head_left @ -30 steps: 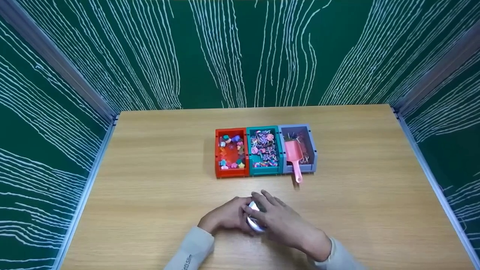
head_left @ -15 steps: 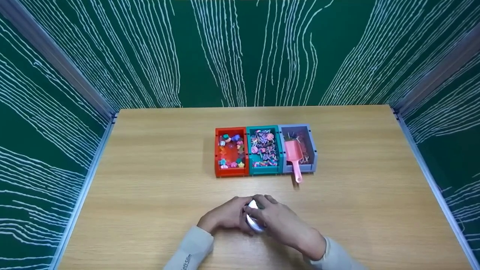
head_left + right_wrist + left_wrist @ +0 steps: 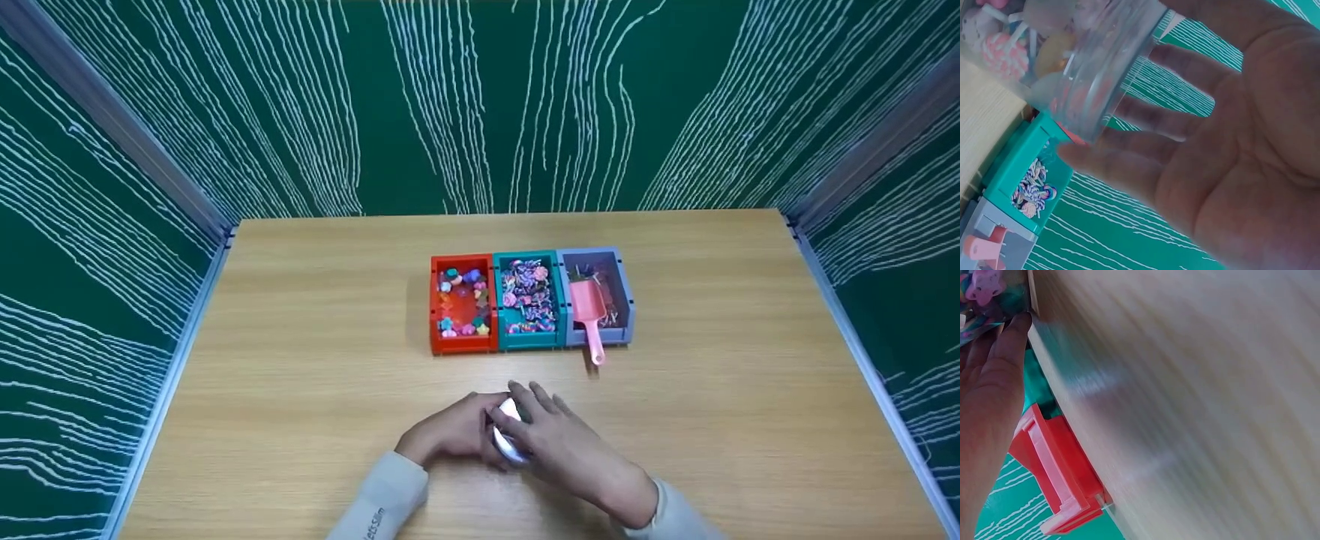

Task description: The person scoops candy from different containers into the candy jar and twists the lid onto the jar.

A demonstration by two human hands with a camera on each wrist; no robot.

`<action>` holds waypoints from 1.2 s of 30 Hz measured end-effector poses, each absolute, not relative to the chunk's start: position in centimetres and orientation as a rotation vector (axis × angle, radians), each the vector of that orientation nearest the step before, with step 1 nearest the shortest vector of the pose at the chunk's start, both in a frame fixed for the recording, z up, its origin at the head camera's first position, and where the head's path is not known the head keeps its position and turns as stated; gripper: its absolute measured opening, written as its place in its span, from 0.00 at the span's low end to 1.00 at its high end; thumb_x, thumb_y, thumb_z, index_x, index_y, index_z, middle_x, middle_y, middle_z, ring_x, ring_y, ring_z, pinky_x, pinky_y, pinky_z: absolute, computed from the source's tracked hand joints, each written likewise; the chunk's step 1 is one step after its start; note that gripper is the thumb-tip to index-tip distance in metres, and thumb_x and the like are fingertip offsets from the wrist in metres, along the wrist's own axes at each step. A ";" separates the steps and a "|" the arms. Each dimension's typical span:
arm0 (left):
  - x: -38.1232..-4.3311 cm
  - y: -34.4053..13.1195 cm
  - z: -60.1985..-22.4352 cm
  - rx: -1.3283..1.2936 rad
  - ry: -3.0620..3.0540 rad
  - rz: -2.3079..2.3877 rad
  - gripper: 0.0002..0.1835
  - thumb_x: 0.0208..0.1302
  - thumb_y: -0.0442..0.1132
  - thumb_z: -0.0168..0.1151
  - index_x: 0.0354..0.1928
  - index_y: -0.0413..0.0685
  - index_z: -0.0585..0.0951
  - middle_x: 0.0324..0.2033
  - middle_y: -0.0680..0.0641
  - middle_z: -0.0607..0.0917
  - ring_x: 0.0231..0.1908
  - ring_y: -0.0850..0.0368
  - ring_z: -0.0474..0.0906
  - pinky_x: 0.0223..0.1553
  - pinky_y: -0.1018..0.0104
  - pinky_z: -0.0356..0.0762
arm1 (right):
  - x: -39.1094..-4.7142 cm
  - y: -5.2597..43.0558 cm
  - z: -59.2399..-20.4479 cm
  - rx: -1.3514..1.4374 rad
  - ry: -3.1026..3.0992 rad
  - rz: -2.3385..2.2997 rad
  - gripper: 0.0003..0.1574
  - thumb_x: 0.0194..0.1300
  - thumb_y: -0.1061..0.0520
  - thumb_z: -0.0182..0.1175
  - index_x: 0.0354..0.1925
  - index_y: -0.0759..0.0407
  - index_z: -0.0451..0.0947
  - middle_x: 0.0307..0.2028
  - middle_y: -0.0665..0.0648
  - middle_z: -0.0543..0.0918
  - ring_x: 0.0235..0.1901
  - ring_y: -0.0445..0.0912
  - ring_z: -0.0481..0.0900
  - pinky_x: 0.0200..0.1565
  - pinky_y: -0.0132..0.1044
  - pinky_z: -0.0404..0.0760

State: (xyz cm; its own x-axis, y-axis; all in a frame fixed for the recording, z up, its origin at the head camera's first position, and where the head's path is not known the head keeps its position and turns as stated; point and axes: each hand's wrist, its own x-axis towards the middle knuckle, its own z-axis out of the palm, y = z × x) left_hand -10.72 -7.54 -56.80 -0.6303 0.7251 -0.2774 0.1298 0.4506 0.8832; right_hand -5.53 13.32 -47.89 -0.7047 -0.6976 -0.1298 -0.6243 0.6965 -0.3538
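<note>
A clear jar [image 3: 1022,34] full of small colourful charms, lollipop shapes among them, stands between the hands. Its ridged, see-through top faces the right palm in the right wrist view; I cannot tell whether a lid covers it. From above, the jar [image 3: 510,448] shows as a shiny silvery round. The left hand [image 3: 459,429] grips its left side; only part of that hand [image 3: 988,391] appears in the left wrist view. Over the top, the right hand [image 3: 574,450] has spread, fairly straight fingers, with thumb and fingertips at the jar's rim.
Beyond the hands stand three joined bins: red [image 3: 464,345], teal [image 3: 531,341] and grey-purple [image 3: 627,315]. Each holds small charms or pieces. A pink scoop [image 3: 589,304] lies in the right bin, its handle over the front edge. Green walls surround the wooden table [image 3: 300,337].
The right fingers drew in round the jar's top half a second ago and now stand spread and lifted again. The left hand and the jar have stayed in place.
</note>
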 end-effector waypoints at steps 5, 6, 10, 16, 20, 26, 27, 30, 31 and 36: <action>-10.7 -7.6 -56.7 0.642 2.064 1.116 0.49 0.52 0.44 0.85 0.77 0.56 0.71 0.70 0.58 0.78 0.69 0.61 0.74 0.74 0.56 0.67 | -5.9 13.4 -47.7 -1.058 2.567 -0.371 0.46 0.64 0.61 0.75 0.76 0.45 0.72 0.75 0.68 0.67 0.74 0.70 0.65 0.64 0.68 0.75; -10.7 -7.6 -56.7 0.628 2.063 1.114 0.49 0.52 0.44 0.85 0.77 0.56 0.71 0.69 0.58 0.79 0.68 0.61 0.74 0.74 0.55 0.67 | -5.9 13.4 -47.7 -1.060 2.560 -0.375 0.44 0.66 0.62 0.74 0.76 0.44 0.73 0.75 0.67 0.68 0.73 0.69 0.66 0.64 0.66 0.76; -10.7 -7.6 -56.7 0.626 2.048 1.130 0.48 0.53 0.43 0.85 0.76 0.59 0.72 0.68 0.59 0.79 0.67 0.61 0.75 0.74 0.54 0.68 | -6.1 13.1 -47.8 -1.079 2.577 -0.417 0.37 0.67 0.65 0.71 0.71 0.44 0.78 0.71 0.67 0.72 0.69 0.69 0.72 0.63 0.63 0.79; -10.6 -7.7 -56.9 0.661 2.050 1.148 0.48 0.52 0.45 0.85 0.76 0.61 0.72 0.67 0.61 0.80 0.65 0.64 0.75 0.73 0.58 0.68 | -6.1 12.9 -47.9 -1.090 2.617 -0.469 0.36 0.65 0.68 0.72 0.67 0.44 0.82 0.67 0.67 0.76 0.66 0.69 0.76 0.60 0.61 0.81; -10.6 -7.6 -57.0 0.699 2.072 1.160 0.47 0.49 0.44 0.87 0.73 0.61 0.75 0.63 0.60 0.82 0.61 0.65 0.77 0.71 0.62 0.70 | -5.9 12.8 -47.9 -1.136 2.665 -0.516 0.33 0.63 0.69 0.73 0.63 0.46 0.85 0.63 0.66 0.78 0.62 0.66 0.79 0.58 0.58 0.84; -10.6 -7.6 -56.8 0.697 2.070 1.161 0.48 0.49 0.43 0.87 0.73 0.62 0.74 0.63 0.61 0.82 0.61 0.65 0.77 0.72 0.63 0.69 | -6.0 12.7 -47.8 -1.084 2.652 -0.519 0.34 0.62 0.68 0.74 0.63 0.45 0.85 0.63 0.65 0.78 0.63 0.65 0.78 0.57 0.57 0.84; -10.6 -7.6 -56.8 0.701 2.070 1.162 0.48 0.49 0.43 0.87 0.74 0.62 0.74 0.63 0.61 0.82 0.61 0.65 0.77 0.71 0.63 0.69 | -5.9 12.7 -47.9 -1.084 2.660 -0.515 0.34 0.61 0.69 0.75 0.63 0.46 0.85 0.63 0.65 0.78 0.63 0.64 0.78 0.57 0.56 0.85; -10.6 -7.6 -56.8 0.714 2.071 1.171 0.49 0.48 0.42 0.88 0.74 0.62 0.74 0.63 0.61 0.82 0.61 0.66 0.77 0.70 0.64 0.69 | -5.8 12.7 -48.1 -1.116 2.710 -0.511 0.34 0.58 0.69 0.76 0.61 0.47 0.85 0.61 0.65 0.79 0.59 0.61 0.79 0.53 0.54 0.87; -10.6 -7.6 -56.8 0.715 2.073 1.171 0.49 0.47 0.42 0.88 0.74 0.62 0.74 0.63 0.61 0.82 0.60 0.66 0.77 0.70 0.65 0.70 | -5.7 12.7 -48.1 -1.126 2.726 -0.506 0.34 0.57 0.69 0.76 0.60 0.48 0.85 0.60 0.65 0.79 0.59 0.60 0.80 0.52 0.53 0.87; -10.7 -7.5 -56.8 0.718 2.070 1.168 0.50 0.48 0.42 0.88 0.75 0.62 0.73 0.64 0.61 0.82 0.61 0.66 0.77 0.71 0.64 0.69 | -5.6 12.6 -48.2 -1.150 2.758 -0.485 0.35 0.55 0.69 0.77 0.60 0.48 0.86 0.58 0.65 0.79 0.57 0.60 0.80 0.50 0.52 0.88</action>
State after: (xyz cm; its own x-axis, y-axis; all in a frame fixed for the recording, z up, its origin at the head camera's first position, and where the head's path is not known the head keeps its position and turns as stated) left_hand -10.68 -7.52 -56.84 -0.6411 0.7198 -0.2664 0.1442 0.4538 0.8793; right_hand -5.62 12.55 -48.17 -0.7060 -0.7080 0.0175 -0.6715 0.6613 -0.3342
